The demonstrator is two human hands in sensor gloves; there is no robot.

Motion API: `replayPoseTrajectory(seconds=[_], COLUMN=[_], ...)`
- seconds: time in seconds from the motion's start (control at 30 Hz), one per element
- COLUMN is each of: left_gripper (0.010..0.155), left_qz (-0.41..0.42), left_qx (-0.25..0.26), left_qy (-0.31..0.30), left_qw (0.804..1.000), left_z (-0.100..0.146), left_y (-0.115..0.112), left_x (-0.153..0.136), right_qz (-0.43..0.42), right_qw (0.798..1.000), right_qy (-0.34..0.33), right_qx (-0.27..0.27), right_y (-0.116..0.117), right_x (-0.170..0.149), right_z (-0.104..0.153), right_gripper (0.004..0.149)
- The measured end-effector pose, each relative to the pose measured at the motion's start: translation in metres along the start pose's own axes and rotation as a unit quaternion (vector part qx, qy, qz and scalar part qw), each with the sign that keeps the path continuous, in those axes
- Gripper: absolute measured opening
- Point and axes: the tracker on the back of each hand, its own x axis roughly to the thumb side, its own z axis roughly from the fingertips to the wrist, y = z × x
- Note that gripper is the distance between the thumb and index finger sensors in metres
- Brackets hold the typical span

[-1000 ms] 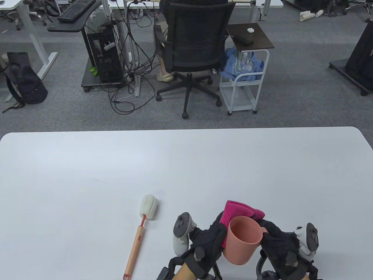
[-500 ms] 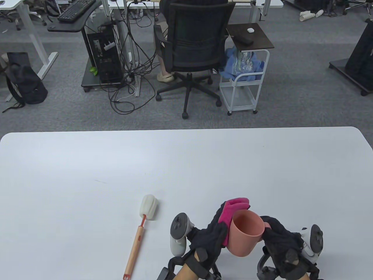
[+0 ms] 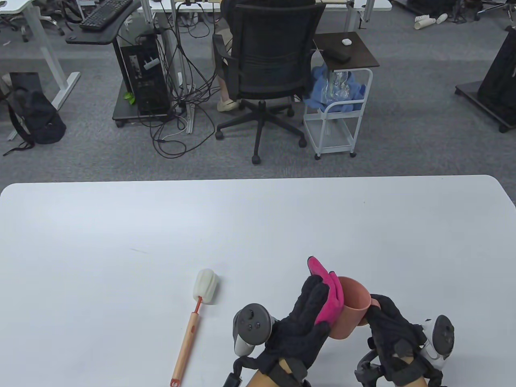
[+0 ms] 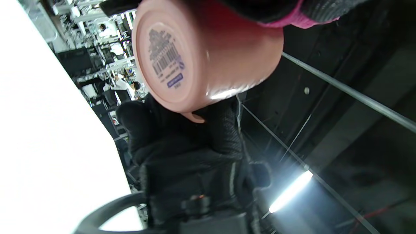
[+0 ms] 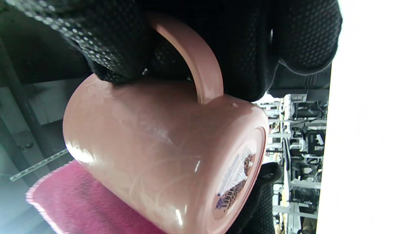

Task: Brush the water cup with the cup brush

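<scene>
White, matte table (image 3: 161, 225) before grey office carpet (image 3: 403, 133). Smooth pink plastic cup (image 3: 350, 312) is held aloft, right hand (image 3: 389, 334) gripping its handle; left hand (image 3: 300, 334) presses fuzzy magenta cloth (image 3: 328, 292), seemingly against its side. Sponge-headed cup brush (image 3: 193, 318) lies leftward.

The table view is being evenly, brightly lit; in both wrist views the table (image 4: 39, 130) is being overexposed and the cup (image 4: 201, 55) blurred.
</scene>
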Motion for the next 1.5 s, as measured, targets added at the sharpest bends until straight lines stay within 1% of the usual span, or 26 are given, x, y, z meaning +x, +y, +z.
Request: replayPoseTrajectory(seconds=[0.13, 0.2, 0.27, 0.3, 0.33, 0.4, 0.47, 0.5, 0.53, 0.57, 0.73, 0.87, 1.1, 1.17, 1.2, 1.23, 1.27, 1.33, 1.4, 1.47, 1.5], left_gripper=[0.063, 0.062, 0.062, 0.062, 0.061, 0.061, 0.060, 0.060, 0.060, 0.061, 0.061, 0.062, 0.064, 0.064, 0.065, 0.066, 0.066, 0.066, 0.067, 0.068, 0.069], left_qz=[-0.074, -0.153, -0.237, -0.286, -0.313, -0.392, -0.440, -0.459, -0.465, -0.461, -0.418, -0.340, -0.253, -0.203, -0.150, -0.115, -0.057, 0.026, 0.085, 0.157, 0.201], left_qx=[-0.015, -0.026, -0.035, -0.039, -0.042, -0.055, -0.062, -0.062, -0.061, -0.058, -0.046, -0.018, 0.004, 0.012, 0.017, 0.021, 0.026, 0.034, 0.043, 0.045, 0.045], left_qy=[-0.002, -0.013, -0.019, -0.017, -0.017, -0.014, -0.017, -0.015, -0.012, -0.009, -0.015, -0.014, -0.016, -0.013, -0.011, -0.008, -0.007, -0.003, 0.007, 0.025, 0.038], left_qw=[0.997, 0.988, 0.971, 0.957, 0.949, 0.918, 0.895, 0.886, 0.883, 0.885, 0.907, 0.940, 0.967, 0.979, 0.988, 0.993, 0.998, 0.999, 0.995, 0.986, 0.978], left_z=[-0.002, -0.003, -0.005, -0.006, -0.007, -0.009, -0.010, -0.010, -0.009, -0.009, -0.007, -0.006, -0.003, -0.002, -0.001, -0.001, 0.001, 0.002, 0.002, 0.004, 0.004], left_y=[-0.006, -0.012, -0.017, -0.021, -0.024, -0.035, -0.042, -0.044, -0.044, -0.043, -0.034, -0.025, -0.014, -0.011, -0.009, -0.007, -0.005, -0.001, 0.002, 0.003, 0.003], left_x=[0.004, 0.011, 0.019, 0.023, 0.025, 0.031, 0.034, 0.035, 0.035, 0.035, 0.033, 0.032, 0.027, 0.023, 0.019, 0.016, 0.012, 0.005, -0.001, -0.011, -0.018], right_qz=[0.019, 0.026, 0.027, 0.027, 0.030, 0.032, 0.029, 0.030, 0.029, 0.027, 0.023, 0.003, -0.024, -0.032, -0.040, -0.045, -0.054, -0.067, -0.078, -0.077, -0.073], right_qw=[1.000, 0.999, 0.999, 0.999, 0.998, 0.998, 0.998, 0.998, 0.998, 0.998, 0.999, 1.000, 1.000, 0.999, 0.999, 0.999, 0.998, 0.997, 0.995, 0.995, 0.994], right_qy=[0.013, 0.026, 0.035, 0.039, 0.043, 0.050, 0.056, 0.057, 0.057, 0.058, 0.041, 0.024, 0.012, 0.008, 0.006, 0.004, 0.002, 0.000, -0.002, -0.001, 0.002], right_qx=[-0.019, -0.022, -0.022, -0.022, -0.021, -0.020, -0.020, -0.018, -0.016, -0.014, -0.008, -0.002, 0.014, 0.020, 0.025, 0.030, 0.037, 0.046, 0.063, 0.071, 0.083], right_y=[-0.003, -0.003, -0.002, -0.002, -0.001, -0.002, -0.002, -0.001, -0.001, 0.000, 0.003, 0.002, 0.006, 0.006, 0.007, 0.008, 0.009, 0.011, 0.014, 0.017, 0.020], right_x=[-0.001, -0.002, -0.004, -0.004, -0.004, -0.004, -0.005, -0.005, -0.005, -0.005, -0.002, 0.001, 0.000, 0.001, 0.001, 0.001, 0.001, 0.001, 0.001, 0.000, 0.000], right_z=[0.002, 0.003, 0.003, 0.004, 0.004, 0.004, 0.004, 0.004, 0.004, 0.004, 0.003, 0.002, 0.000, 0.000, 0.000, 0.000, 0.000, -0.001, -0.001, -0.002, -0.002], right_gripper=[0.031, 0.031, 0.031, 0.032, 0.033, 0.034, 0.034, 0.034, 0.034, 0.034, 0.035, 0.034, 0.034, 0.034, 0.033, 0.033, 0.033, 0.032, 0.032, 0.032, 0.032])
